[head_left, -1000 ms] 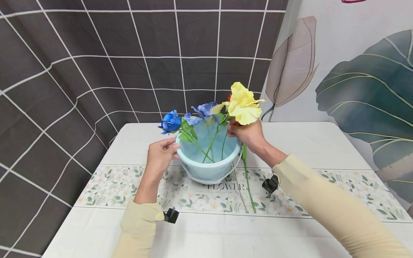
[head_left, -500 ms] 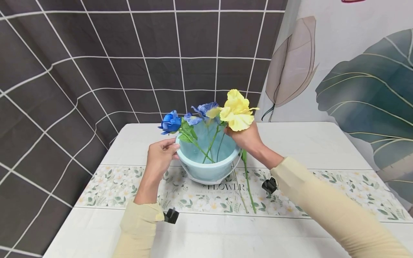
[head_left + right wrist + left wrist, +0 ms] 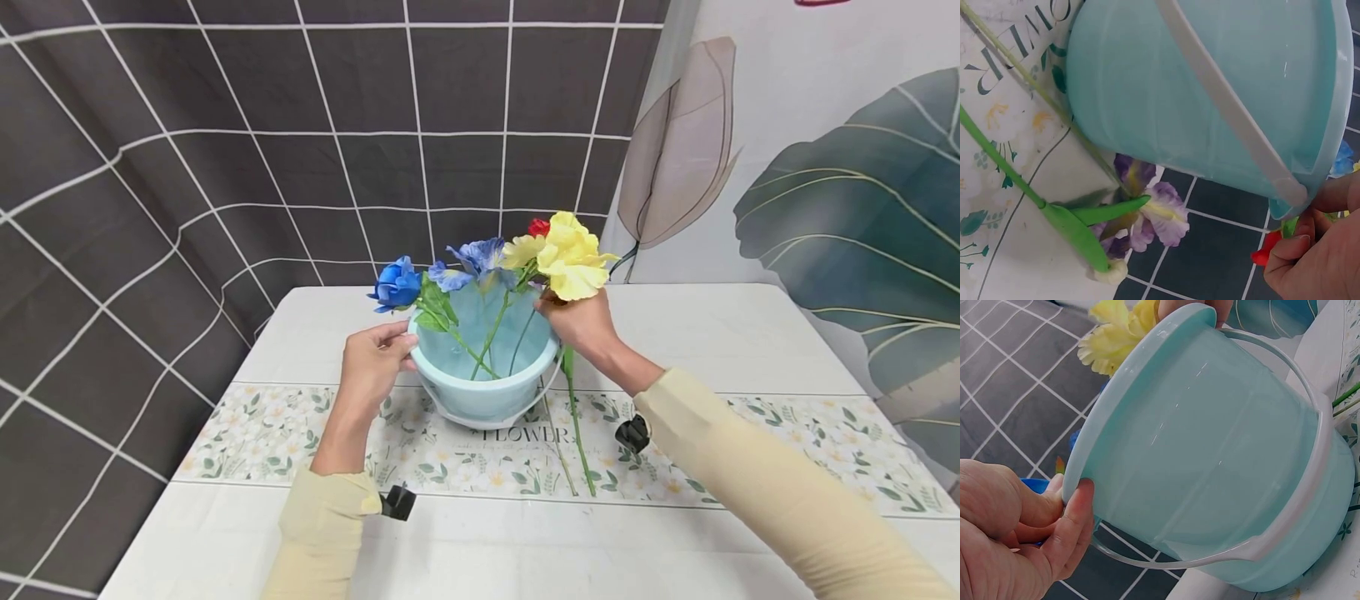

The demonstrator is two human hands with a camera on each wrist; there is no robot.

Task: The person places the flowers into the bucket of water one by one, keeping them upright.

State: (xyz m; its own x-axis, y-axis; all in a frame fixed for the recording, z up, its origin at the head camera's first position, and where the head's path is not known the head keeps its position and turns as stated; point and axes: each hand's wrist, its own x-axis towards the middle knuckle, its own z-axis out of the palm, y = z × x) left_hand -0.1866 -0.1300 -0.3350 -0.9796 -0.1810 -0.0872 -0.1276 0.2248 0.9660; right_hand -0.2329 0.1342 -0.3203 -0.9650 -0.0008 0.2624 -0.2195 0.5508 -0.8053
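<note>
A light blue bucket [image 3: 491, 404] stands upright on the table, a white handle [image 3: 1297, 512] hanging down its front. My left hand [image 3: 369, 362] grips its left rim between thumb and fingers. At the right rim, my right hand [image 3: 581, 321] pinches the stem of a yellow flower [image 3: 572, 260], whose ruffled bloom sits above the fingers. A thin dark green stem [image 3: 521, 340] runs from that hand down into the bucket. A blue flower [image 3: 397, 283] leans over the left rim, and a blue-violet iris [image 3: 478, 255] stands at the back. A red bloom [image 3: 538, 227] shows behind the yellow one.
Right of the bucket, green stems [image 3: 579, 433] lie on the printed tablecloth [image 3: 285, 429]. The right wrist view shows a purple-and-white iris [image 3: 1161, 214] and a cream bud [image 3: 1112, 271] beside the bucket. A dark gridded curtain [image 3: 315, 100] hangs behind the table.
The yellow flower and my right hand shifted left and down, then back right, ending a little lower than at first. The red bloom, hidden midway, shows again. My left hand stays on the rim.
</note>
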